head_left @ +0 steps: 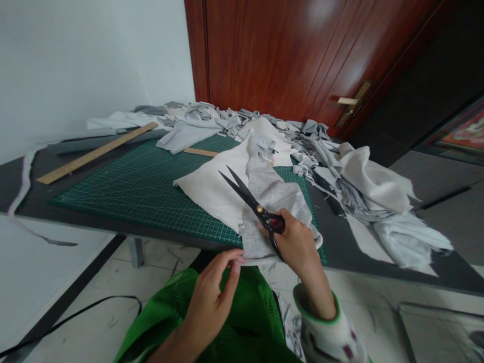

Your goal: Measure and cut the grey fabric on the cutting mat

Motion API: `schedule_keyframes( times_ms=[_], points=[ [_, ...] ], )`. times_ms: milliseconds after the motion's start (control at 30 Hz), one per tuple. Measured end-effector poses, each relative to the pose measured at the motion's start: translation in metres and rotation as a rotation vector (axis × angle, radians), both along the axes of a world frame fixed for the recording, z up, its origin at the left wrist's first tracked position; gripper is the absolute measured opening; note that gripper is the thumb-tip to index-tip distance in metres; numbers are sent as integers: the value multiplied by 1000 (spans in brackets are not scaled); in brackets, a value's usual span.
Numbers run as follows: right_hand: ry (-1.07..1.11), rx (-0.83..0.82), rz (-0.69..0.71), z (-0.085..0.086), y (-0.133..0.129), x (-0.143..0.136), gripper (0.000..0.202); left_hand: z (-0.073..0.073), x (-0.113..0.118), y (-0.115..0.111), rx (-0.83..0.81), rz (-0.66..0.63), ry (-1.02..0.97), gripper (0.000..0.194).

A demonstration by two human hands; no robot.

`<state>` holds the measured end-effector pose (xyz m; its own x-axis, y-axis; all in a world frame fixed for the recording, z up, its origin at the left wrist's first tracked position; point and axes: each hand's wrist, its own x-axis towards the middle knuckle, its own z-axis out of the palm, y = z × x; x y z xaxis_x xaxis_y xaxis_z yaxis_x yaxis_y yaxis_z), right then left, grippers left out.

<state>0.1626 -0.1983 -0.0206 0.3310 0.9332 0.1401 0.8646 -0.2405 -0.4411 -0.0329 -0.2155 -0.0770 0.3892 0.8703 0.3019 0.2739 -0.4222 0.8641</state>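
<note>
Left hand point(214, 287): grip closed in a pinch, thumb and fingertips meeting on the near left corner of the grey fabric point(280, 194), at the near edge of the bench point(335, 252). Right hand point(298, 244): grip closed around the handles of the black scissors point(247, 195). The scissors lie over the fabric, blades slightly parted, tips pointing far and left; a brass-coloured pivot is visible.

The grey fabric lies rumpled on the right part of the green cutting mat point(128, 184), its near edge reaching the bench edge. White fabric point(215, 181) spreads to its left, also on the mat, with a corner pointing left.

A long wooden ruler point(98, 153) lies aslant on the left, across the far left side of the mat. A shorter wooden strip point(200, 152) shows at the middle, partly covered by the white fabric. Cloth scraps point(204, 111) line the far side of the bench. A heap of grey and white cloth point(378, 186) occupies the right. A narrow cloth strip point(25, 181) hangs over the near left edge.
</note>
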Motion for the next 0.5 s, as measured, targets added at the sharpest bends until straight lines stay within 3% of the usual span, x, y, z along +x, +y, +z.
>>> schedule_keyframes(
  times_ms=[133, 400, 500],
  points=[
    [-68, -14, 17, -5, -2, -1, 20, -7, 3, 0, -234, 123, -152, 21],
    [-157, 59, 10, -11, -6, -7, 27, -7, 2, -15, -354, 227, -227, 29],
    [-134, 93, 37, -15, -8, -6, 28, -5, 2, -14, -483, 229, -275, 36]
  ],
)
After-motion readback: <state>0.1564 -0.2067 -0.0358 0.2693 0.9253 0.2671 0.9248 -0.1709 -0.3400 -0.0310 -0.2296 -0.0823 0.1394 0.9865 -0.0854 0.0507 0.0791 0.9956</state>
